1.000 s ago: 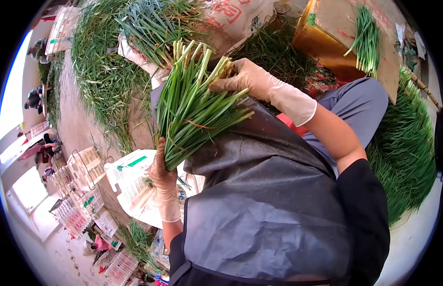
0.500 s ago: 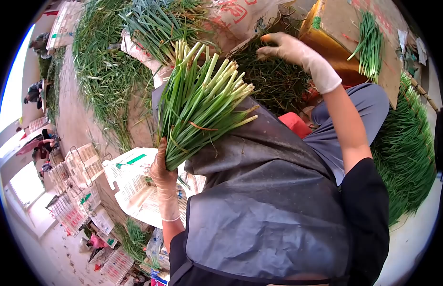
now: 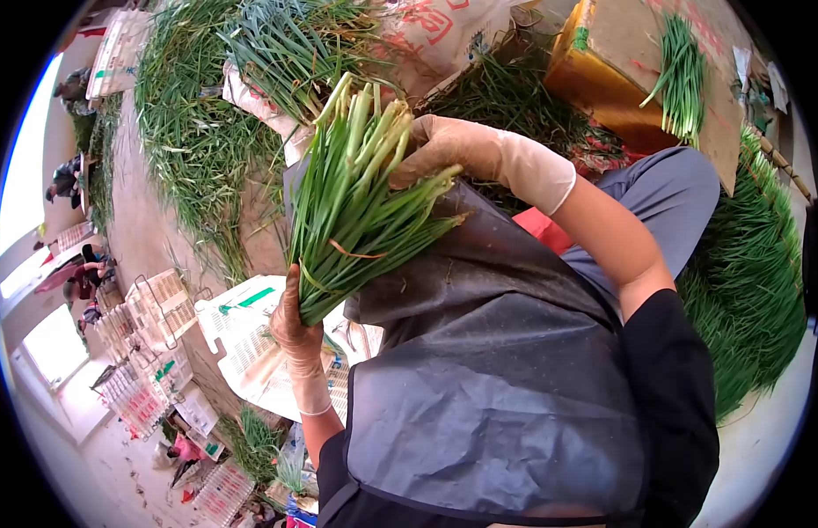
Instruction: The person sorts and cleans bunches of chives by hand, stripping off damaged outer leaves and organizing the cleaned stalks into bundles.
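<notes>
A bunch of long green stalks (image 3: 361,202) with pale cut ends fans out above my lap. My left hand (image 3: 296,330), in a thin glove, is wrapped round the leafy lower end of the bunch. At the pale ends, my gloved right hand (image 3: 453,151) is closed against the right side of the stalks, its fingertips partly hidden behind them. A dark apron (image 3: 497,396) covers my lap beneath the bunch.
Loose greens (image 3: 198,132) lie on the floor at upper left. A small bunch (image 3: 682,79) rests on a yellow-sided box (image 3: 594,106). A large green pile (image 3: 752,282) stands at right. White crates (image 3: 158,308) and people are at far left.
My right hand was away from the bunch half a second ago, fingers spread over the dark heap; it has come back to the pale ends. My left hand has kept its hold.
</notes>
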### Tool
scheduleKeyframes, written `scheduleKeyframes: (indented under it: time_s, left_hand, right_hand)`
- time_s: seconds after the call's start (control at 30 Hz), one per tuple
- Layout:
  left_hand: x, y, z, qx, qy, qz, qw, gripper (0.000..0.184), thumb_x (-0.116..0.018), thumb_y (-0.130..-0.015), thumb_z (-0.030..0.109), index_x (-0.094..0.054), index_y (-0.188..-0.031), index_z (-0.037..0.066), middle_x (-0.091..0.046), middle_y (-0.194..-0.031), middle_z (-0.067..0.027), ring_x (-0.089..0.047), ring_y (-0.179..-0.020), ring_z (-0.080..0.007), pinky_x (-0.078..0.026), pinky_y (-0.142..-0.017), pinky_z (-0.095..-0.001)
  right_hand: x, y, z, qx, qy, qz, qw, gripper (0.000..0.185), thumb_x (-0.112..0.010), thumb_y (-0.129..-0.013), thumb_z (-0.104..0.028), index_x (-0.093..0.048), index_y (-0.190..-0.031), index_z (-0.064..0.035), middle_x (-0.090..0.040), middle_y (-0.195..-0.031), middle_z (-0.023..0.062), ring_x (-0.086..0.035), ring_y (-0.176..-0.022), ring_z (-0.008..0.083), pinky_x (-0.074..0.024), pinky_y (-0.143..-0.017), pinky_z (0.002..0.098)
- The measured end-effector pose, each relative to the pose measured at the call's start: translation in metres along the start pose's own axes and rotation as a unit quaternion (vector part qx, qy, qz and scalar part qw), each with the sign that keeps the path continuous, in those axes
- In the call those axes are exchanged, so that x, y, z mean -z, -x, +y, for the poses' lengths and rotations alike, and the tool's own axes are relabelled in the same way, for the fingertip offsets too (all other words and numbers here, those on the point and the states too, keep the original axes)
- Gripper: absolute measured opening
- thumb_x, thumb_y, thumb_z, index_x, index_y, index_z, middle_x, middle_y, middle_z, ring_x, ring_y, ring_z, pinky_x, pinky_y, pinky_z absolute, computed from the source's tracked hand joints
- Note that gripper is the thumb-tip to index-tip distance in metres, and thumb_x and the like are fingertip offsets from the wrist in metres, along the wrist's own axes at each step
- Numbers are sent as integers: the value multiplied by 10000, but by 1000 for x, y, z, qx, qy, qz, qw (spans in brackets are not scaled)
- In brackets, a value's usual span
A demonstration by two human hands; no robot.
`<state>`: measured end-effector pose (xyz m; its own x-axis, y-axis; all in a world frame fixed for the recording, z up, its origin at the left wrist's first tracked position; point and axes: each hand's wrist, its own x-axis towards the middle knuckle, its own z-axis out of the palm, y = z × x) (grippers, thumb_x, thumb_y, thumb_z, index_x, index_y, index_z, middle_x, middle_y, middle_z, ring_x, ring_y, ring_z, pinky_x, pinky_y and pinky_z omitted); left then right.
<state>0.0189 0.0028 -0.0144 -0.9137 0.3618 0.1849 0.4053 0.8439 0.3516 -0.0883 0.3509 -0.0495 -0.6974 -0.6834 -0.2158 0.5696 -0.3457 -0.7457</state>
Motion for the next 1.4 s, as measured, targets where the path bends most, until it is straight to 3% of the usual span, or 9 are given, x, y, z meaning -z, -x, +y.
scheduleKeyframes:
  time_s: [0.8, 0.93, 1.07, 1.13, 1.17, 1.2, 1.27, 1.37, 1.4]
  left_hand:
    - [3, -6, -4, 7, 9, -1, 1000, 620, -662, -744, -2, -508, -1321, 161, -670, -1067, -113, -684, -809, -281, -528, -660, -317]
    - [6, -6, -7, 18, 25, -18, 999, 622, -650, -749, -9, -487, -1332, 135, -633, -1168, -101, -675, -907, -266, -532, -724, -305]
    - [2, 0, -17, 30, 57, -20, 998, 624, -629, -758, -19, -464, -1344, 116, -599, -1231, -93, -655, -988, -250, -527, -782, -290]
    - [1, 1, -20, 38, 60, -23, 997, 609, -626, -762, -19, -470, -1337, 111, -599, -1230, -96, -650, -1002, -252, -526, -789, -289]
    - [2, 3, -20, 47, 62, -30, 997, 595, -623, -767, -18, -476, -1330, 106, -599, -1229, -98, -644, -1016, -254, -525, -796, -287]
    - [4, 4, -20, 47, 62, -31, 996, 595, -623, -767, -18, -476, -1330, 106, -599, -1229, -98, -644, -1016, -254, -525, -796, -287]
    - [4, -1, -19, 44, 37, -50, 997, 567, -615, -777, -16, -485, -1318, 95, -596, -1229, -107, -635, -1035, -260, -527, -800, -294]
    - [2, -6, -8, 8, 45, -17, 999, 554, -620, -775, -14, -503, -1303, 107, -604, -1213, -114, -638, -1022, -270, -533, -788, -307]
    - [2, -9, -6, 13, 55, -13, 998, 557, -624, -771, -15, -508, -1300, 113, -607, -1208, -113, -642, -1015, -270, -534, -781, -312]
  right_hand:
    - [-1, -18, 28, 40, -65, 70, 995, 284, -758, -735, -119, -682, -988, -13, -675, -979, 72, -631, -880, 161, -502, -810, 297]
    - [17, 1, 2, 100, 27, 134, 986, 280, -664, -829, -238, -645, -983, -6, -667, -934, 46, -627, -876, 155, -481, -872, 296]
    - [116, 25, -12, 321, -130, 81, 935, 254, -611, -853, -258, -652, -961, -32, -653, -949, 73, -609, -917, 167, -460, -905, 305]
    - [135, 46, -21, 168, 90, 214, 958, 269, -612, -852, -266, -653, -976, -30, -652, -980, 89, -608, -946, 201, -447, -939, 333]
    - [145, 44, -15, 5, 383, 241, 892, 312, -614, -850, -284, -633, -1043, -40, -643, -1030, 104, -592, -994, 235, -437, -945, 350]
    - [151, 42, -7, -160, 630, 241, 720, 366, -617, -847, -302, -613, -1111, -49, -634, -1079, 120, -577, -1042, 269, -428, -952, 366]
    - [104, 39, -15, -7, 775, 376, 508, 436, -622, -841, -334, -581, -1181, -65, -624, -1089, 140, -564, -1071, 279, -428, -944, 375]
    - [35, 24, -45, 192, 337, 188, 902, 401, -703, -796, -329, -646, -1099, -74, -593, -1123, 108, -543, -1072, 253, -407, -954, 339]
    - [23, 10, -39, 262, 474, 186, 820, 488, -696, -785, -418, -642, -1101, -50, -596, -1139, 154, -549, -1077, 280, -421, -953, 354]
